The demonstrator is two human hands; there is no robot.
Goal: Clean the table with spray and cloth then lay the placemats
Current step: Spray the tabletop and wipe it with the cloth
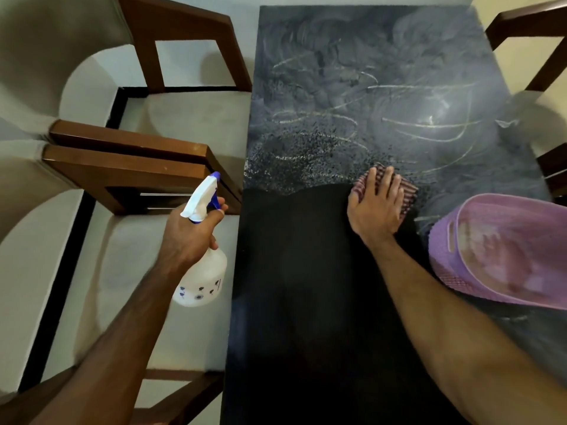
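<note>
A dark glossy table [383, 87] fills the middle, streaked with wipe marks and speckled with spray droplets near its left edge. My left hand [190, 234] grips a white spray bottle [201, 277] with a blue trigger and nozzle, held off the table's left side, above a chair seat. My right hand [376, 204] presses flat on a folded striped reddish cloth [408, 191] lying on the table's middle. No placemats can be made out.
A purple plastic basket [497, 250] stands on the table's right side, close to my right forearm. Wooden chairs with pale cushions [184, 124] line the left side. More chair frames [521, 29] stand at the right edge.
</note>
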